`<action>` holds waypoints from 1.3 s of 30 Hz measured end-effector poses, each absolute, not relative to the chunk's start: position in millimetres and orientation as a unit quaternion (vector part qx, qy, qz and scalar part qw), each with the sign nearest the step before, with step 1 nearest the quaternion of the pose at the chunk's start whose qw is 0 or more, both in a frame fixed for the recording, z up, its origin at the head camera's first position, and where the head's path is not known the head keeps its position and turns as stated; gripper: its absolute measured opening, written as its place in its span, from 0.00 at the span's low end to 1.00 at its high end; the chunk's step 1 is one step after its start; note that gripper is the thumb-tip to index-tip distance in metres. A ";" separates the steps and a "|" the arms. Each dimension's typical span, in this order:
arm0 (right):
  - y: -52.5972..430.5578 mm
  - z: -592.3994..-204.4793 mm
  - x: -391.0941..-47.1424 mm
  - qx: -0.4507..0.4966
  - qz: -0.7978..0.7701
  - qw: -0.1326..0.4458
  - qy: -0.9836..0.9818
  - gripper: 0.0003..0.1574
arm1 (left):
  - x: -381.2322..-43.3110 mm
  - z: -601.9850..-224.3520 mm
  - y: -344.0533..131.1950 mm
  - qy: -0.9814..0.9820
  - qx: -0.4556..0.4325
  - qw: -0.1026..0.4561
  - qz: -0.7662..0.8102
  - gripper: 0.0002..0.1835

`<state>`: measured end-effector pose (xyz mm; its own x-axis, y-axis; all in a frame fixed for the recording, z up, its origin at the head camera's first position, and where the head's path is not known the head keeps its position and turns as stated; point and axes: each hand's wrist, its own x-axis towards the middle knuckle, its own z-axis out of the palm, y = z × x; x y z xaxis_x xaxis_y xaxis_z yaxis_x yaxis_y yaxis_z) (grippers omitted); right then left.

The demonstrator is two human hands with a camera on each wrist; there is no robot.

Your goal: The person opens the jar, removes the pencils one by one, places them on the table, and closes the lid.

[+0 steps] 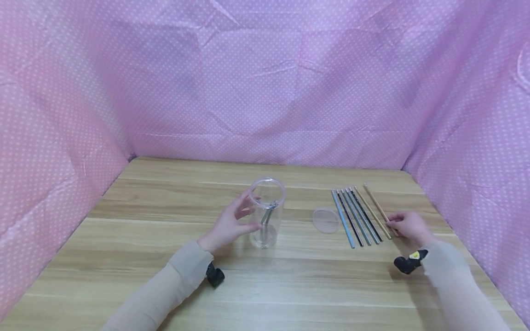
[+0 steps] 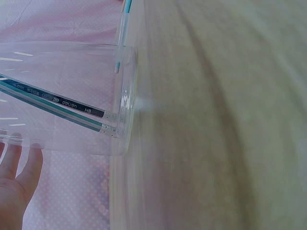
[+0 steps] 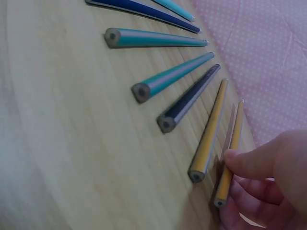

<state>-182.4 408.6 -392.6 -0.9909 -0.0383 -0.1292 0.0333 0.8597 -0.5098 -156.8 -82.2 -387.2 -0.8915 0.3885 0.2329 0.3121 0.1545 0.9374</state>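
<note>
Pinching narrowly the rightmost yellow pencil (image 1: 376,202), the grip of the right hand (image 1: 410,226) is at the right of the surface (image 1: 314,285), the pencil's long axis slanting away leftward, its bare lead end facing nearer, while the left hand (image 1: 228,226) curves a wider grip around the clear jar (image 1: 278,225), whose dark pencil (image 2: 57,99) reads "deli" and "HB".

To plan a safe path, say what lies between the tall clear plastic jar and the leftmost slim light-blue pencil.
The head view shows a clear flat round disc there, nearer the pencil than the jar.
</note>
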 end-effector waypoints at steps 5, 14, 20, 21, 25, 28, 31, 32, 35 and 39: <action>403.4 -390.6 -183.7 -0.008 -0.238 0.058 0.970 0.18 | -156.3 -387.0 -82.5 0.761 0.225 0.035 0.608 0.53; 399.7 -392.4 -185.1 0.000 -0.245 0.072 0.967 0.17 | -156.3 -384.2 -81.3 0.760 0.239 0.025 0.603 0.54; 399.1 -391.8 -183.1 -0.010 -0.239 0.064 0.969 0.18 | -156.3 -384.6 -81.5 0.760 0.251 0.014 0.599 0.54; 399.2 -391.7 -182.8 -0.012 -0.238 0.062 0.969 0.18 | -156.1 -384.5 -81.6 0.760 0.252 0.013 0.599 0.54; 398.8 -391.2 -181.7 -0.015 -0.238 0.056 0.970 0.17 | -155.5 -384.9 -81.8 0.760 0.254 0.011 0.598 0.54; 398.9 -391.6 -180.9 -0.013 -0.242 0.056 0.969 0.16 | -155.1 -385.0 -81.7 0.761 0.252 0.014 0.598 0.54; 399.7 -392.6 -180.0 -0.011 -0.245 0.059 0.968 0.15 | -155.0 -385.1 -81.5 0.760 0.248 0.018 0.600 0.53; 400.0 -392.8 -179.7 -0.009 -0.247 0.060 0.967 0.15 | -155.0 -385.2 -81.4 0.759 0.249 0.018 0.601 0.53; 401.2 -393.4 -178.9 -0.007 -0.248 0.060 0.967 0.16 | -155.0 -385.0 -81.0 0.758 0.249 0.017 0.603 0.53; 401.9 -392.3 -177.7 -0.004 -0.258 0.066 0.964 0.18 | -154.9 -384.9 -80.6 0.762 0.248 0.012 0.598 0.53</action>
